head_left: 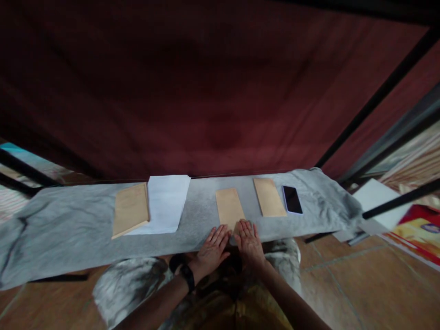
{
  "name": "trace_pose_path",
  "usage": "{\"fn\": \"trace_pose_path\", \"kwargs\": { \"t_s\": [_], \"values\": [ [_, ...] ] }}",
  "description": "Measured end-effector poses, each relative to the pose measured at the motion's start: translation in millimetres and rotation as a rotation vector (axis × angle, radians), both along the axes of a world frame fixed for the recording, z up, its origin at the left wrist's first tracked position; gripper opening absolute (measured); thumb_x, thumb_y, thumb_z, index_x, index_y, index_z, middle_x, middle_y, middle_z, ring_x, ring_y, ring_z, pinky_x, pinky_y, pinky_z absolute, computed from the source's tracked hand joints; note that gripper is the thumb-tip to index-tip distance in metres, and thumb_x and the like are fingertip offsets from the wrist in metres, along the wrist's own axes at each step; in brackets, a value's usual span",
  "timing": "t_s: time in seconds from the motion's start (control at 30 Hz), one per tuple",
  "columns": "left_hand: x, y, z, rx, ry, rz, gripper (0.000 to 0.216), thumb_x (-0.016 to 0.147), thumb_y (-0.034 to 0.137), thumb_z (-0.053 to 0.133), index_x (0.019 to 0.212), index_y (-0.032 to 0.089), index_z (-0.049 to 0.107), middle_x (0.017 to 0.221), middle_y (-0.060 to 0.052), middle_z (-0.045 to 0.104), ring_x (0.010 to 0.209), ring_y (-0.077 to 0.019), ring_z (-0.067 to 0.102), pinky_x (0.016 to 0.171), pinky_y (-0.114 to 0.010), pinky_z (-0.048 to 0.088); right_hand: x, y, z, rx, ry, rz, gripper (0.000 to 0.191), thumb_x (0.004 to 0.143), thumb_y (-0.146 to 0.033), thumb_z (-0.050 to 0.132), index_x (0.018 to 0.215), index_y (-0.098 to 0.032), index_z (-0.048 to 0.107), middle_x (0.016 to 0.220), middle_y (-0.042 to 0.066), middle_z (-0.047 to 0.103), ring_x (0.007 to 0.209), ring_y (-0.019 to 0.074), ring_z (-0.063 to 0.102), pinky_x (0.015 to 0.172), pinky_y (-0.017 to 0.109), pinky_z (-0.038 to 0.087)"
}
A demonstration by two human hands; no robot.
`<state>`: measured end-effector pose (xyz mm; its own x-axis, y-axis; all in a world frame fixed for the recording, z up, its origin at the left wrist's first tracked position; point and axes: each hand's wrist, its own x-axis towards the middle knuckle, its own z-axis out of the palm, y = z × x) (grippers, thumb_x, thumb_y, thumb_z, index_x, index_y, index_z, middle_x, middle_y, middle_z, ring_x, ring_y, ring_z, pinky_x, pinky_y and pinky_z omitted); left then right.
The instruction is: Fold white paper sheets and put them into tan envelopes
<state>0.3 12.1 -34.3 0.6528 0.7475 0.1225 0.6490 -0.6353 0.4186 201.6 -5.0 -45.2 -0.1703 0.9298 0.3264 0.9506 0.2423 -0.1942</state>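
A tan paper envelope (229, 205) lies flat on the grey cloth near the front edge of the narrow table. My left hand (213, 246) rests on its near left corner, fingers stretched out. On the near right corner lies my right hand (248, 239), also flat with fingers extended. The hands cover the near end of the envelope. To the right is a second tan envelope (270, 198), apart from my hands. Farther left, another tan envelope or folded brown paper (131, 207) partly overlaps a stack of white paper (167, 201).
A phone (292, 200) with a dark screen lies right of the envelopes. Grey cloth (79, 224) covers the table. Behind it hangs a dark red fabric (213, 114). Black metal bars (378, 96) stand at the right. A red and yellow package (421, 229) is at the far right.
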Motion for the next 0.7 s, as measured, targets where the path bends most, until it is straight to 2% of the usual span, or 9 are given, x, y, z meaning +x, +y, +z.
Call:
{"fn": "trace_pose_path", "kwargs": {
  "t_s": [0.1,0.23,0.37,0.5,0.6,0.7],
  "values": [
    [0,1,0.4,0.023,0.064,-0.018,0.057,0.091,0.039,0.056,0.143,0.017,0.048,0.155,-0.016,0.039,0.147,-0.0287,0.03,0.122,-0.05,0.02,-17,18,4.4,-0.068,0.039,0.117,0.045,0.104,-0.033,0.034,0.144,-0.017,0.049,0.149,0.011,0.049,0.14,0.0224,0.042,0.118,0.045,0.028],
    [-1,2,-1.6,0.156,0.193,-0.048,0.058,0.092,0.041,0.053,0.143,0.013,0.047,0.154,-0.019,0.04,0.146,-0.0297,0.033,0.12,-0.05,0.026,-24,53,8.1,-0.132,0.017,0.153,0.046,0.104,-0.033,0.032,0.145,-0.017,0.048,0.153,0.011,0.043,0.142,0.0237,0.039,0.118,0.045,0.026],
    [5,1,-9.7,0.319,0.283,-0.018,0.064,0.091,0.043,0.053,0.145,0.011,0.043,0.156,-0.02,0.036,0.146,-0.0311,0.032,0.119,-0.051,0.026,-21,95,9.0,-0.182,-0.001,0.068,0.051,0.103,-0.033,0.032,0.15,-0.013,0.04,0.156,0.014,0.036,0.144,0.0251,0.035,0.119,0.044,0.024],
    [16,-3,-15.8,0.395,0.319,0.042,0.064,0.091,0.046,0.054,0.141,0.009,0.047,0.153,-0.023,0.041,0.144,-0.0338,0.035,0.118,-0.054,0.027,-19,130,6.2,-0.202,0.039,-0.017,0.056,0.103,-0.036,0.03,0.151,-0.008,0.035,0.157,0.016,0.033,0.147,0.0261,0.03,0.119,0.046,0.023],
    [23,-5,-17.0,0.404,0.305,0.097,0.061,0.091,0.046,0.054,0.139,0.009,0.05,0.152,-0.023,0.042,0.143,-0.0342,0.037,0.117,-0.055,0.027,-21,140,3.6,-0.18,0.077,-0.04,0.058,0.102,-0.036,0.03,0.152,-0.007,0.032,0.157,0.017,0.032,0.148,0.0259,0.027,0.12,0.047,0.02],
    [27,-6,-17.1,0.402,0.299,0.121,0.056,0.092,0.042,0.054,0.136,0.009,0.052,0.151,-0.023,0.043,0.142,-0.0339,0.038,0.117,-0.054,0.029,-21,133,0.6,-0.141,0.095,-0.067,0.057,0.102,-0.034,0.03,0.151,-0.005,0.033,0.157,0.018,0.033,0.148,0.0267,0.027,0.12,0.048,0.021]
  ]
}}
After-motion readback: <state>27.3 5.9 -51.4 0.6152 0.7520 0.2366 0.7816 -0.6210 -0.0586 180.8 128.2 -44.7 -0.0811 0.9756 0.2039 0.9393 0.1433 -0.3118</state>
